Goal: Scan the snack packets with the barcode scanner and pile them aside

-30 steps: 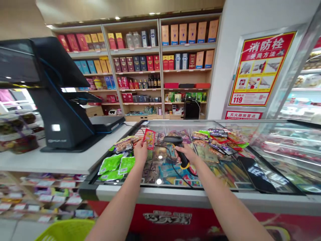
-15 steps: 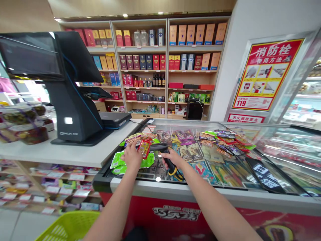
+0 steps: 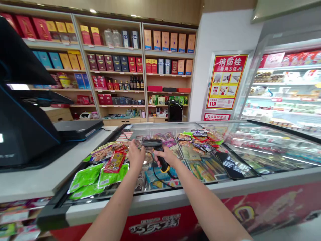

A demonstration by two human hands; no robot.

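A black barcode scanner [image 3: 152, 143] with a yellow-edged grip is held in my right hand [image 3: 165, 156], fingers wrapped round its handle. It is above the glass lid of the freezer, its head pointing left. Just left of the scanner's head is my left hand [image 3: 136, 156], fingers loosely apart and nothing visible in them. Beside that hand lies a red snack packet [image 3: 115, 162] on top of green snack packets [image 3: 86, 176]. More packets [image 3: 106, 150] lie behind them. Farther right on the glass is another pile of mixed snack packets [image 3: 200, 138].
A black phone-like slab [image 3: 234, 166] lies on the freezer [image 3: 210, 188] at right. The scanner's cable trails over the glass. A checkout terminal [image 3: 25, 117] stands on the white counter [image 3: 32, 182] at left. Stocked shelves [image 3: 120, 50] line the back wall.
My left hand has come off the red packet and moved right, beside the scanner's head. The red packet now lies on the green ones. The view has turned right.
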